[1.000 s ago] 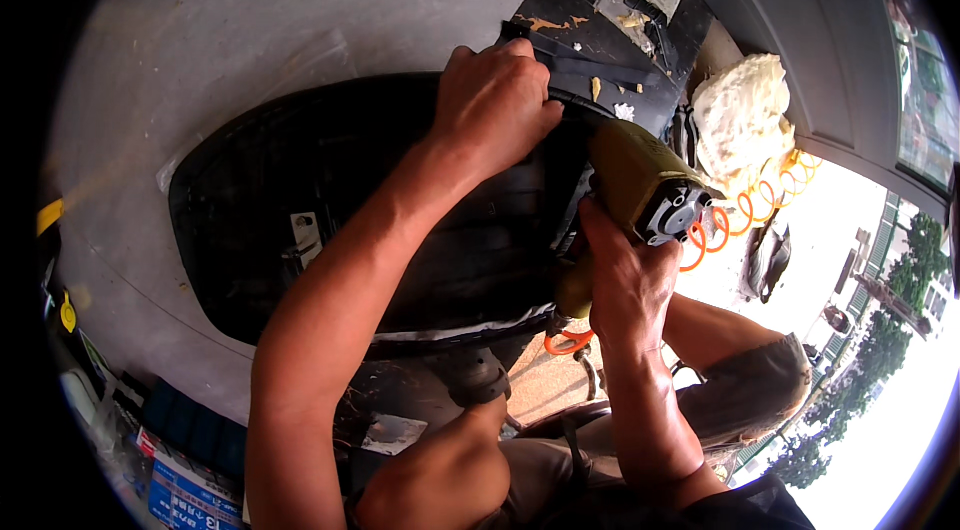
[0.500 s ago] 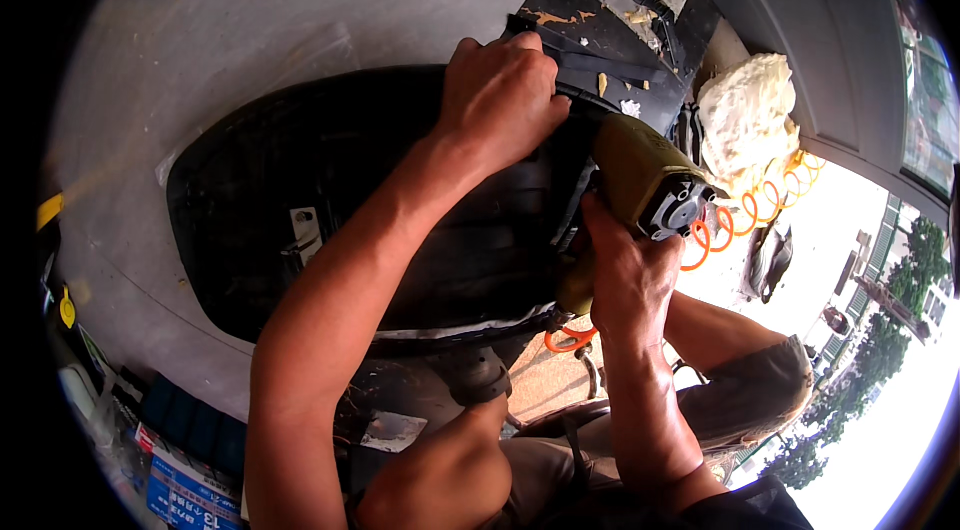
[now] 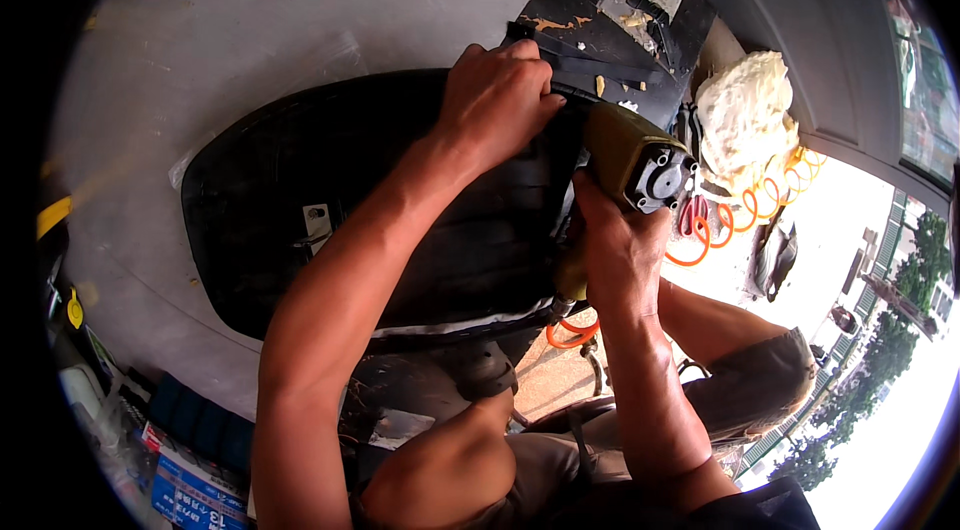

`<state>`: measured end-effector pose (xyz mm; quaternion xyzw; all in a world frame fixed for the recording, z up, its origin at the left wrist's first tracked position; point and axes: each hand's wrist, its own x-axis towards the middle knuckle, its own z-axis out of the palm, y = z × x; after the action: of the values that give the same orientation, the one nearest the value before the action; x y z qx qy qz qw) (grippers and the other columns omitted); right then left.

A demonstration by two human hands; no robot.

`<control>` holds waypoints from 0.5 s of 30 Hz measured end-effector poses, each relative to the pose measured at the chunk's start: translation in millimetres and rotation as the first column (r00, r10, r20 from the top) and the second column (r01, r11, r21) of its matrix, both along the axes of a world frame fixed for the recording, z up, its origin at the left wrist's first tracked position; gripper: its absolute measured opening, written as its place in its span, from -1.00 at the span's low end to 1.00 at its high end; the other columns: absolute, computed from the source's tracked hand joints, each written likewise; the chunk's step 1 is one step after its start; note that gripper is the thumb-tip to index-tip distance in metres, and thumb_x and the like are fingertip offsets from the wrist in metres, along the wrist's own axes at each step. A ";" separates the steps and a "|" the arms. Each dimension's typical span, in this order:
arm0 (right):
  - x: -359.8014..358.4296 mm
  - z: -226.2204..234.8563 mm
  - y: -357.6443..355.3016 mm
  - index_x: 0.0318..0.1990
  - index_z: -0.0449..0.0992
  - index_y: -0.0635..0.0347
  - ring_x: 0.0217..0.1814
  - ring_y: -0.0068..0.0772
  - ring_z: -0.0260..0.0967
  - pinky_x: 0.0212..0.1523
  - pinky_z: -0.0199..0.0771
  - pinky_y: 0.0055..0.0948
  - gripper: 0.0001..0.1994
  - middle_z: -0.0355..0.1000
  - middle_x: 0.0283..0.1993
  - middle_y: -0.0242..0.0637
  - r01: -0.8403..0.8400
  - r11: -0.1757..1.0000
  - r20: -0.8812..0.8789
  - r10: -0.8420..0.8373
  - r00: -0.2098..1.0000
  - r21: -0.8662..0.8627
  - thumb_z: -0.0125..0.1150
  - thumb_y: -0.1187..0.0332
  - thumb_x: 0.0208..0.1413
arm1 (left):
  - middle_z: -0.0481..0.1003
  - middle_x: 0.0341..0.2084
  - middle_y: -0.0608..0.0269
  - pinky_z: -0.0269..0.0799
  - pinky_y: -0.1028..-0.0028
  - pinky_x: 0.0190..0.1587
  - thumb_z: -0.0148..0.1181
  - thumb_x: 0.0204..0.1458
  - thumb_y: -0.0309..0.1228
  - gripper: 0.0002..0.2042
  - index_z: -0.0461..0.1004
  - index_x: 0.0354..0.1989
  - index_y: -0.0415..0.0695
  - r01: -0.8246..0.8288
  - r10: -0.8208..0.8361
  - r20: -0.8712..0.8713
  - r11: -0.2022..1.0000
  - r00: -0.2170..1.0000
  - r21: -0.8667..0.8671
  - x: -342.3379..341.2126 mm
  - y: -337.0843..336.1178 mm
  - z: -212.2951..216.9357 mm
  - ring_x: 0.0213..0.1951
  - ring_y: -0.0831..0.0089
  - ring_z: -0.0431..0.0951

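An upturned black vehicle seat (image 3: 460,240) lies across the bench, its hollow underside facing me. At the seat's far right edge, my left hand (image 3: 497,95) is closed, gripping the black cover material (image 3: 520,33), a bit of which sticks up beyond the knuckles. My right hand (image 3: 622,255) is wrapped round the handle of an olive-coloured air stapler (image 3: 618,145). The stapler's body lies over the seat's right end, close to my left hand. Its nose and the spot it meets are hidden. A pale strip (image 3: 470,321) runs along the seat's near edge.
An orange coiled air hose (image 3: 697,240) runs from near the stapler to the right. Cream foam (image 3: 750,115) lies at the right, beside red-handled scissors (image 3: 692,214). Foam scraps litter the dark board (image 3: 570,5) behind. A blue and white box (image 3: 195,485) stands lower left.
The stapler and my right hand have shifted slightly left and away from me. My left hand keeps its grip at the edge. The seat's left end appears a little further right.
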<state>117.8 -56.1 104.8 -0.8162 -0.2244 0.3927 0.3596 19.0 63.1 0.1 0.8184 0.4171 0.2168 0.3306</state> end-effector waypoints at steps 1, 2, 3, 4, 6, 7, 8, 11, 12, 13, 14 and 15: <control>6.2 -2.1 -5.8 0.07 0.52 0.33 -0.22 -0.58 0.42 -0.20 0.41 -0.54 -0.64 0.53 -0.15 -0.36 -0.075 0.995 0.048 0.072 0.996 0.072 0.32 0.43 0.12 | 0.54 -0.42 0.25 0.45 0.22 -0.21 0.41 -0.05 -0.30 -0.78 0.53 -0.55 -0.15 0.002 -0.002 0.003 1.000 1.000 -0.005 -0.7 2.0 2.4 -0.37 0.10 0.56; 15.0 -9.6 -17.6 0.07 0.52 0.33 -0.22 -0.59 0.42 -0.20 0.41 -0.54 -0.64 0.53 -0.15 -0.36 -0.153 0.978 0.102 0.140 0.985 0.139 0.32 0.43 0.12 | 0.57 -0.36 0.30 0.47 0.24 -0.20 0.41 -0.05 -0.29 -0.79 0.54 -0.52 -0.13 0.027 -0.027 -0.011 1.000 1.000 -0.013 -3.0 3.1 5.6 -0.33 0.13 0.58; 16.1 -7.8 -23.0 0.06 0.54 0.32 -0.23 -0.60 0.42 -0.20 0.41 -0.53 -0.66 0.54 -0.16 -0.36 -0.166 0.975 0.099 0.152 0.983 0.147 0.32 0.43 0.12 | 0.58 -0.34 0.30 0.48 0.25 -0.20 0.41 -0.05 -0.30 -0.80 0.55 -0.51 -0.13 0.042 -0.042 0.006 0.999 0.999 0.001 -4.0 2.4 4.0 -0.32 0.14 0.58; 17.3 -6.1 -26.1 0.04 0.55 0.31 -0.23 -0.60 0.42 -0.20 0.41 -0.53 -0.67 0.55 -0.17 -0.36 -0.181 0.970 0.098 0.166 0.981 0.160 0.33 0.43 0.12 | 0.59 -0.31 0.31 0.48 0.25 -0.19 0.41 -0.05 -0.31 -0.81 0.55 -0.50 -0.13 0.057 -0.057 0.023 0.998 0.998 0.015 -6.1 1.9 1.5 -0.30 0.15 0.59; 16.9 -1.2 -26.0 0.01 0.57 0.31 -0.24 -0.61 0.43 -0.20 0.41 -0.53 -0.69 0.56 -0.19 -0.37 -0.235 0.959 0.136 0.214 0.967 0.161 0.34 0.42 0.12 | 0.60 -0.26 0.32 0.48 0.26 -0.18 0.41 -0.05 -0.32 -0.82 0.56 -0.49 -0.13 0.087 -0.091 0.064 0.994 0.994 0.065 -12.8 2.6 -2.8 -0.27 0.17 0.60; 12.2 3.5 -21.8 -0.01 0.58 0.31 -0.24 -0.61 0.43 -0.20 0.41 -0.53 -0.70 0.56 -0.20 -0.37 -0.138 0.982 0.024 0.136 0.990 0.132 0.34 0.41 0.11 | 0.61 -0.24 0.31 0.48 0.26 -0.18 0.41 -0.05 -0.33 -0.83 0.56 -0.48 -0.13 0.101 -0.110 0.088 0.990 0.990 0.103 -18.0 3.8 -4.6 -0.25 0.17 0.60; 5.2 10.2 -14.9 -0.03 0.60 0.32 -0.24 -0.61 0.43 -0.19 0.41 -0.53 -0.71 0.57 -0.21 -0.37 -0.037 0.995 -0.082 0.045 0.996 0.093 0.35 0.40 0.11 | 0.61 -0.21 0.30 0.48 0.26 -0.18 0.41 -0.05 -0.33 -0.83 0.56 -0.48 -0.13 0.114 -0.130 0.111 0.984 0.985 0.140 -23.0 4.7 -5.9 -0.24 0.17 0.60; 2.8 8.0 -14.3 -0.04 0.59 0.37 -0.27 -0.56 0.44 -0.21 0.43 -0.48 -0.67 0.57 -0.21 -0.33 -0.094 0.995 -0.001 0.094 0.996 -0.009 0.38 0.37 0.08 | 0.61 -0.23 0.27 0.48 0.25 -0.18 0.41 -0.05 -0.35 -0.84 0.56 -0.48 -0.14 0.022 -0.034 0.069 0.985 0.997 0.172 -30.3 1.5 -1.7 -0.24 0.16 0.61; 0.0 7.8 -14.4 -0.04 0.58 0.38 -0.25 -0.52 0.45 -0.19 0.43 -0.46 -0.66 0.57 -0.21 -0.30 -0.103 0.994 0.001 0.103 0.995 -0.034 0.38 0.37 0.07 | 0.62 -0.25 0.24 0.48 0.24 -0.18 0.40 -0.03 -0.33 -0.82 0.56 -0.48 -0.17 -0.005 -0.008 0.076 0.986 0.997 0.168 -32.9 0.2 -2.8 -0.26 0.16 0.62; -2.3 5.7 -14.6 -0.04 0.56 0.40 -0.21 -0.46 0.48 -0.14 0.45 -0.42 -0.66 0.58 -0.19 -0.24 -0.101 0.995 0.001 0.101 0.995 -0.023 0.37 0.38 0.06 | 0.63 -0.25 0.23 0.48 0.24 -0.18 0.40 -0.03 -0.33 -0.81 0.56 -0.48 -0.17 -0.010 0.000 0.076 0.990 0.997 0.142 -33.5 0.9 -3.7 -0.27 0.16 0.62; -4.3 3.3 -15.0 -0.04 0.54 0.41 -0.16 -0.40 0.51 -0.08 0.46 -0.39 -0.65 0.58 -0.17 -0.18 -0.099 0.995 0.001 0.099 0.995 -0.011 0.36 0.39 0.05 | 0.63 -0.26 0.22 0.48 0.23 -0.18 0.39 -0.03 -0.32 -0.80 0.56 -0.49 -0.18 -0.016 0.007 0.075 0.993 0.997 0.116 -32.5 2.5 -4.2 -0.28 0.15 0.62; -5.1 1.1 -14.7 -0.04 0.53 0.42 -0.12 -0.34 0.53 -0.03 0.47 -0.35 -0.65 0.58 -0.14 -0.12 -0.099 0.995 0.000 0.099 0.995 0.001 0.34 0.40 0.04 | 0.63 -0.27 0.22 0.48 0.23 -0.19 0.39 -0.03 -0.31 -0.80 0.56 -0.49 -0.18 -0.023 0.016 0.073 0.996 0.997 0.090 -31.2 3.6 -2.4 -0.28 0.14 0.62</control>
<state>112.7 -70.8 105.9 -0.8039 -0.2647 0.4099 0.3400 -12.2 66.7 -2.3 0.8200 0.4026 0.2682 0.3058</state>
